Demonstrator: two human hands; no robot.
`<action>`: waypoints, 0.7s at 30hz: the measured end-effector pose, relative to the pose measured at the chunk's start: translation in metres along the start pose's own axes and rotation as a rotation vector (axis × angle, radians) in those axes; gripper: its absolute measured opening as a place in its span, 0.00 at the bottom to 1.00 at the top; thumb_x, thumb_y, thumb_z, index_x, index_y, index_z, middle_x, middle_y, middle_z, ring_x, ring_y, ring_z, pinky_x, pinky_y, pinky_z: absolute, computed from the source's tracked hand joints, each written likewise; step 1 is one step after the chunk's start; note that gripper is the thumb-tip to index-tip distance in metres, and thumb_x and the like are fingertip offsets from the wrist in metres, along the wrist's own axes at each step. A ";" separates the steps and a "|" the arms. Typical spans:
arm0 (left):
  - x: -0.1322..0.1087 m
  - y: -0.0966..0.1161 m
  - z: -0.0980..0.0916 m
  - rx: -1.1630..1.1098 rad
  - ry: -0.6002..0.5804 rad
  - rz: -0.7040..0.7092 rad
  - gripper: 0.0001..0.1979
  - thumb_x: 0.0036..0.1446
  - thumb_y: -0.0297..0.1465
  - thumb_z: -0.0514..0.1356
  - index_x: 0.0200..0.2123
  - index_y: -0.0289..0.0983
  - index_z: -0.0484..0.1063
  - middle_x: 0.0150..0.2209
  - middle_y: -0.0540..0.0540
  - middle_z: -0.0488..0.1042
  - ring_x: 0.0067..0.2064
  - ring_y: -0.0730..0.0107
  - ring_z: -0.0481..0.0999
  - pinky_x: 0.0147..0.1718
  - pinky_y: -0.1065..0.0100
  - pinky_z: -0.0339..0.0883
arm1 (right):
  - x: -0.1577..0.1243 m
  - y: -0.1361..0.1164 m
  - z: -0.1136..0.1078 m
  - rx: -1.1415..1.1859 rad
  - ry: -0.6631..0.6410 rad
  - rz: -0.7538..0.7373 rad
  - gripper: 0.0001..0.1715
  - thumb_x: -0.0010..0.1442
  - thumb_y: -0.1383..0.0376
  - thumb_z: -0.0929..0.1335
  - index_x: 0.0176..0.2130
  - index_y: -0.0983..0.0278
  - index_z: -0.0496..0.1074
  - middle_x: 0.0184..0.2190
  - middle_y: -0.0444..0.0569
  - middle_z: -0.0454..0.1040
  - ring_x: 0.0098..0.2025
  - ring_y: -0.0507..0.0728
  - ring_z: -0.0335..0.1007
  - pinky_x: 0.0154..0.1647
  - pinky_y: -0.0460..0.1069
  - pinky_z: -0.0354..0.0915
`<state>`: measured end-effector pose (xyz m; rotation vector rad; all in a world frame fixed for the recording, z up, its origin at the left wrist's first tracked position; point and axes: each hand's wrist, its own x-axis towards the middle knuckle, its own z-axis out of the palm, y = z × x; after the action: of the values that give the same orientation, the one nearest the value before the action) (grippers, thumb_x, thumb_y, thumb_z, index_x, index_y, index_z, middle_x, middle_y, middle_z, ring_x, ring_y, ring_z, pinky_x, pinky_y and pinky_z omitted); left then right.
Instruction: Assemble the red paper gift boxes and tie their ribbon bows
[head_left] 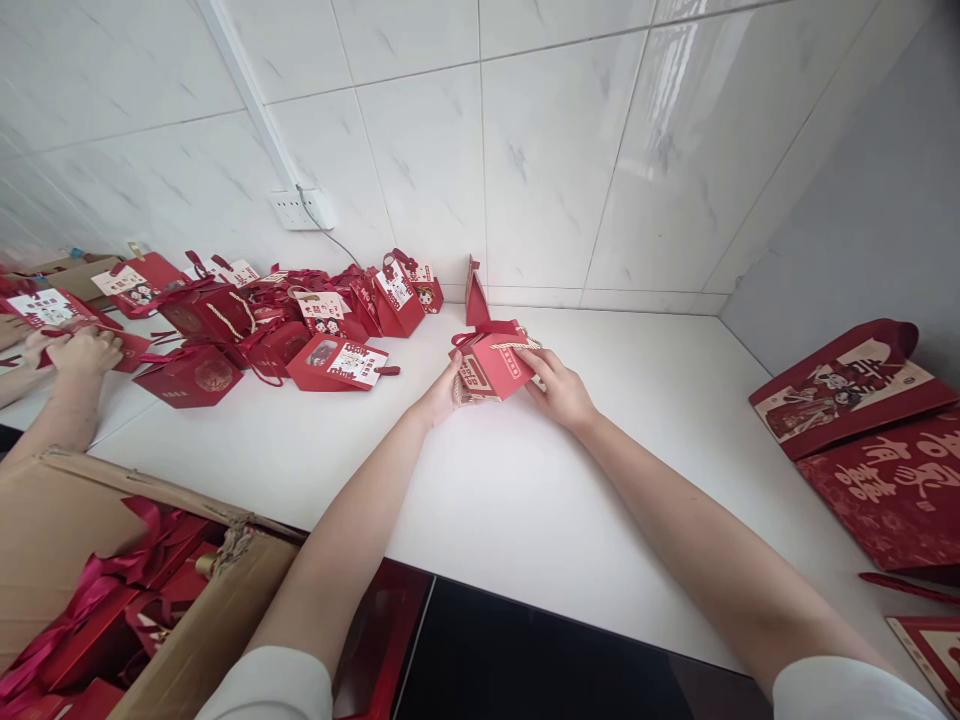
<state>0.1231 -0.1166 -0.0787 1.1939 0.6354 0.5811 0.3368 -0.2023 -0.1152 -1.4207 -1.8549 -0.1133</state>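
Note:
A small red gift box with gold print, a twisted cream cord and a dark red ribbon on top is held between my hands above the white table. Its left side is in the grip of my left hand, whose fingers are partly hidden behind it. My right hand closes on the right side, fingers at the cord. Just behind the box stands a narrow red box, close to the wall.
Many red gift boxes crowd the table's left side. A cardboard carton with red boxes stands at lower left. Large red gift bags lie at right. Another person's hands work at far left. A socket is on the tiled wall.

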 end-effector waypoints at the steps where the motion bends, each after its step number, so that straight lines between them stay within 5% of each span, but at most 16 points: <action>1: 0.000 -0.001 0.000 -0.027 -0.011 0.031 0.34 0.54 0.58 0.47 0.54 0.42 0.64 0.53 0.41 0.71 0.49 0.57 0.73 0.43 0.58 0.68 | 0.000 -0.001 0.001 -0.042 0.003 -0.027 0.30 0.64 0.64 0.59 0.64 0.51 0.50 0.57 0.52 0.60 0.49 0.63 0.66 0.42 0.54 0.67; 5: 0.002 -0.004 -0.005 -0.125 0.052 0.113 0.38 0.52 0.61 0.43 0.49 0.37 0.68 0.46 0.40 0.75 0.44 0.58 0.74 0.38 0.62 0.68 | 0.000 -0.003 0.003 -0.107 -0.026 -0.150 0.28 0.64 0.67 0.58 0.61 0.53 0.54 0.54 0.53 0.63 0.45 0.62 0.67 0.40 0.54 0.65; 9: 0.006 -0.001 -0.017 -0.098 0.162 0.120 0.32 0.54 0.57 0.47 0.46 0.38 0.70 0.39 0.44 0.77 0.40 0.61 0.75 0.34 0.65 0.67 | -0.001 -0.003 0.004 -0.042 -0.012 -0.198 0.23 0.59 0.69 0.59 0.54 0.59 0.58 0.49 0.54 0.66 0.40 0.60 0.68 0.39 0.53 0.64; 14: 0.005 0.003 -0.034 0.104 0.144 0.144 0.22 0.51 0.43 0.60 0.46 0.37 0.71 0.37 0.45 0.76 0.38 0.64 0.75 0.39 0.66 0.66 | -0.003 0.003 -0.002 0.058 0.066 0.007 0.15 0.57 0.70 0.59 0.45 0.60 0.61 0.42 0.51 0.69 0.34 0.58 0.68 0.36 0.51 0.63; 17: 0.000 0.009 -0.040 0.279 0.154 0.165 0.23 0.52 0.44 0.59 0.47 0.37 0.71 0.32 0.46 0.75 0.36 0.67 0.74 0.40 0.67 0.65 | -0.003 0.009 -0.007 0.145 0.090 0.156 0.10 0.57 0.69 0.59 0.39 0.59 0.64 0.34 0.47 0.71 0.31 0.57 0.67 0.34 0.51 0.62; 21: -0.010 0.021 -0.042 0.367 -0.055 0.091 0.29 0.54 0.50 0.55 0.53 0.37 0.68 0.30 0.46 0.72 0.34 0.68 0.72 0.43 0.63 0.63 | -0.001 0.015 -0.006 0.436 -0.005 0.337 0.06 0.58 0.60 0.63 0.37 0.58 0.65 0.34 0.44 0.74 0.33 0.57 0.68 0.35 0.51 0.64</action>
<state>0.0844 -0.0909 -0.0673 1.5837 0.6613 0.5185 0.3529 -0.2000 -0.1172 -1.3908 -1.4980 0.4361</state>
